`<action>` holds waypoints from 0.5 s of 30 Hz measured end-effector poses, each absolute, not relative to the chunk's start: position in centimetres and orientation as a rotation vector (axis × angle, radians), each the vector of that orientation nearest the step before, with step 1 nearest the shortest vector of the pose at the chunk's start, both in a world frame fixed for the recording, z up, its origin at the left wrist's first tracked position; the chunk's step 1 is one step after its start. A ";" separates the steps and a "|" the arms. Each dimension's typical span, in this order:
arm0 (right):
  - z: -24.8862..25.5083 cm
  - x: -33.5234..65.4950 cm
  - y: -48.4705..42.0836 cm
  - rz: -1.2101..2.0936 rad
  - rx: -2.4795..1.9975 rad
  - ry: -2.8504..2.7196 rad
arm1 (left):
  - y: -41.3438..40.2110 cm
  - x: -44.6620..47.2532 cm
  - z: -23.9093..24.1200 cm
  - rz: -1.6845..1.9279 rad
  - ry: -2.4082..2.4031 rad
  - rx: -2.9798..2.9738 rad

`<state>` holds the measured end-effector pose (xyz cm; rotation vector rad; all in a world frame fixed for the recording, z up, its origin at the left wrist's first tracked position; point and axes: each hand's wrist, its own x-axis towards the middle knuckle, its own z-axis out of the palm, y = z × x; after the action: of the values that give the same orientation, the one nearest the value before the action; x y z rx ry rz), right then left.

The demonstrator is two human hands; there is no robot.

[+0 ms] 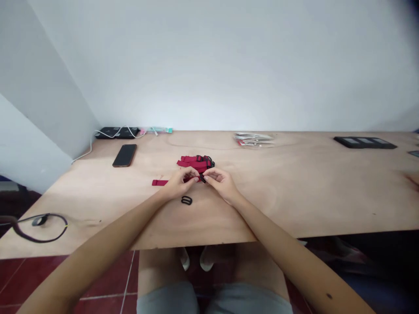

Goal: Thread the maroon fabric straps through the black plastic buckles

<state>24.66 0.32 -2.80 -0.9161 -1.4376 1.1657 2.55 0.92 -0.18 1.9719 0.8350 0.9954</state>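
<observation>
My left hand (180, 182) is closed on a red webbing strap (159, 182), whose loose end sticks out to the left of the hand. In a pinch, my right hand (221, 182) holds a small black buckle (202, 178) at the strap's other end, where the fingertips of both hands meet. Just beyond the hands lies a bunch of red straps (195, 163) with black buckles on it. On the table nearer to me, below the left hand, rests a separate black slide buckle (187, 200).
A phone (125, 155) lies at left, with black boxes (117, 132) and a white cable behind it. Flat plastic packets (253, 139) sit near the wall. A black tray-like object (365, 142) is at right. A black cable loop (42, 227) lies at the front left.
</observation>
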 end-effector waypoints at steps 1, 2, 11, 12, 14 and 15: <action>-2.8 24.6 0.3 1.158 -0.923 -1.439 | 0.9 2.6 -0.2 1.002 0.840 1.962; -2.8 24.6 0.3 1.156 -0.927 -1.450 | 0.9 2.7 -0.3 1.017 0.845 1.948; -1.6 24.1 -0.4 1.059 -0.916 -1.585 | 0.9 2.9 -0.7 1.154 0.881 1.858; -1.5 24.0 -0.5 1.052 -0.911 -1.597 | 0.8 2.9 -0.6 1.166 0.888 1.851; -1.5 24.0 -0.5 1.042 -0.912 -1.602 | 0.6 3.0 -0.5 1.197 0.897 1.854; -1.5 23.9 -0.6 1.040 -0.924 -1.605 | 0.5 2.9 -0.5 1.215 0.898 1.867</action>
<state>23.95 -0.55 -1.53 -0.9244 -1.6046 1.0398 2.94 0.52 -0.48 1.8669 0.8976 1.2149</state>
